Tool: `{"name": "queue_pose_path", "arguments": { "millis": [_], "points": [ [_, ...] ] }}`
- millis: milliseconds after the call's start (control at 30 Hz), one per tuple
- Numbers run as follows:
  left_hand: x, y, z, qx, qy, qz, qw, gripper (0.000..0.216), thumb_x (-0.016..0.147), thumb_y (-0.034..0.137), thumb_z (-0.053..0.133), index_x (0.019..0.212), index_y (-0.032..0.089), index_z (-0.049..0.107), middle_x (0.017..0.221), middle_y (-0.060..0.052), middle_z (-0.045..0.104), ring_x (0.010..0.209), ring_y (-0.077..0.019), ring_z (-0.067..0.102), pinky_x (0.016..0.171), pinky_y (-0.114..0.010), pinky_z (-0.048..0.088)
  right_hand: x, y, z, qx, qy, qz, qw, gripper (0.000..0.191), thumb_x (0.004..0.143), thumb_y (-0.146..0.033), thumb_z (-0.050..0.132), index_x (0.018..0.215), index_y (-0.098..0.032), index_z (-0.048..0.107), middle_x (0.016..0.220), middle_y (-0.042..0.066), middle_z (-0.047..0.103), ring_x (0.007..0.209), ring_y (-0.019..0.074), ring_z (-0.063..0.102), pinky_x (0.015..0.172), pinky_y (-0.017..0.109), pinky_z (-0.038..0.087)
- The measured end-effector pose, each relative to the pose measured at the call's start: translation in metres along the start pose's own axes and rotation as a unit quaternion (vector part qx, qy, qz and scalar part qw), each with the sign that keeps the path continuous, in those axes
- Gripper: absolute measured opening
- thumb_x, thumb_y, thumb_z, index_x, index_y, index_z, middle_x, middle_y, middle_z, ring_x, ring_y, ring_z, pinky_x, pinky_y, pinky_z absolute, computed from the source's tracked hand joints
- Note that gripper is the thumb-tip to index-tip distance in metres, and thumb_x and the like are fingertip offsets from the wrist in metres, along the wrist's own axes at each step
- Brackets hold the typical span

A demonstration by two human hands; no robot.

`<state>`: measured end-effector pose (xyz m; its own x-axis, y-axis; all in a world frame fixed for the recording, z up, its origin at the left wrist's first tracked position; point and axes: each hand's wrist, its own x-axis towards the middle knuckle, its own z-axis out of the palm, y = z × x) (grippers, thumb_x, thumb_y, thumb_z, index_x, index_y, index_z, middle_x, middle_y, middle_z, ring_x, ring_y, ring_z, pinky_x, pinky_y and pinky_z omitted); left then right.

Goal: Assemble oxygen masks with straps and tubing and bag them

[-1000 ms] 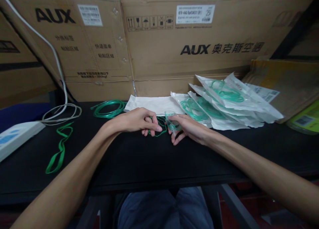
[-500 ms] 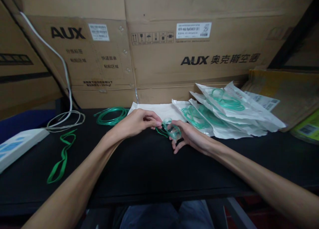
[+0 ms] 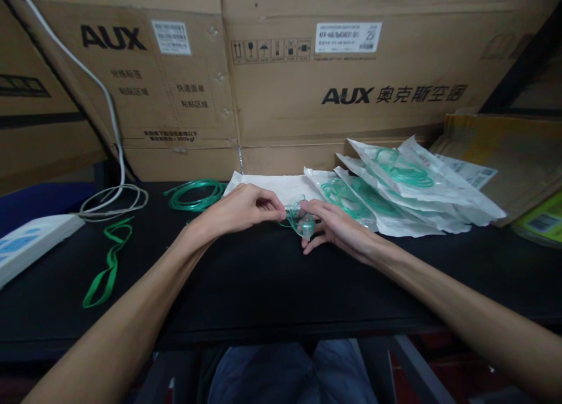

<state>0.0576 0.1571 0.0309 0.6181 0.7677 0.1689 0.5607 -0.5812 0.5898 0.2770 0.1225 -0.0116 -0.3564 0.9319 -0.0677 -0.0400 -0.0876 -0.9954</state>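
A clear, green-tinted oxygen mask (image 3: 304, 225) is held up just above the black table. My right hand (image 3: 331, 222) grips its right side, thumb and index finger on the rim and the other fingers curled beneath. At the mask's left edge, my left hand (image 3: 257, 207) is closed in a pinch on a thin green strap (image 3: 284, 224), which runs to the mask; the fingertips partly hide it. Behind both hands lies a flat white wrapper (image 3: 281, 185). A coil of green tubing (image 3: 197, 195) rests beyond my left forearm.
Several white packets with green tubing (image 3: 406, 187) are piled at the right. On the left, a loose green band (image 3: 113, 263) lies beside a white power strip (image 3: 39, 240) and its coiled cable (image 3: 115, 202). Large cardboard boxes (image 3: 281, 111) stand along the back.
The camera view has tipped slightly downward. My hands have turned the mask a little, and the strap loop that hung below my left fingers now shows less.
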Motion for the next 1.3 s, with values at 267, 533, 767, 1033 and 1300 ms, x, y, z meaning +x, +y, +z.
{"name": "queue_pose_path", "arguments": {
  "millis": [267,533,767,1033,1300],
  "points": [
    [0.002,0.003,0.003,0.013,0.004,-0.047,0.999,0.017,0.076,0.025,0.068,0.085,0.016,0.079,0.071,0.0,0.073,0.066,-0.0135,0.061,0.058,-0.022,0.04,0.001,0.0,0.003,-0.033,0.012,-0.031,0.999,0.033,0.085,-0.043,0.074,0.09,-0.021,0.049,0.077,0.001,0.066,0.067,0.0192,0.069,0.058,0.036,0.064],
    [0.002,0.003,0.006,0.009,0.016,-0.069,0.997,0.019,0.073,0.029,0.069,0.083,0.015,0.079,0.071,-0.002,0.073,0.064,-0.0142,0.061,0.056,-0.022,0.039,0.007,0.011,-0.002,-0.089,0.009,-0.122,0.988,0.044,0.076,-0.044,0.081,0.093,-0.023,0.047,0.076,-0.003,0.062,0.068,0.0162,0.065,0.058,0.033,0.062],
    [0.003,-0.001,0.004,-0.002,0.023,-0.058,0.998,0.021,0.074,0.03,0.066,0.084,0.016,0.078,0.074,-0.002,0.074,0.067,-0.0143,0.062,0.058,-0.022,0.04,0.003,0.007,0.0,-0.072,0.003,-0.111,0.991,0.042,0.08,-0.046,0.078,0.093,-0.022,0.047,0.08,0.0,0.064,0.077,0.0199,0.067,0.066,0.039,0.064],
    [0.003,0.001,0.004,-0.015,0.006,-0.069,0.997,0.02,0.073,0.028,0.068,0.083,0.014,0.078,0.073,-0.004,0.074,0.068,-0.0161,0.064,0.058,-0.023,0.04,0.002,0.007,0.002,-0.096,-0.002,-0.12,0.988,0.04,0.078,-0.041,0.079,0.094,-0.022,0.048,0.087,-0.002,0.06,0.077,0.0163,0.067,0.071,0.036,0.062],
    [0.004,-0.011,0.009,-0.084,-0.031,-0.02,0.996,0.024,0.083,0.029,0.067,0.101,0.014,0.072,0.079,-0.005,0.076,0.074,-0.0162,0.069,0.064,-0.022,0.046,0.005,0.015,-0.006,-0.233,0.0,-0.207,0.95,0.039,0.073,-0.041,0.083,0.09,-0.021,0.054,0.09,-0.001,0.06,0.081,0.0153,0.06,0.078,0.031,0.05]
  ]
}}
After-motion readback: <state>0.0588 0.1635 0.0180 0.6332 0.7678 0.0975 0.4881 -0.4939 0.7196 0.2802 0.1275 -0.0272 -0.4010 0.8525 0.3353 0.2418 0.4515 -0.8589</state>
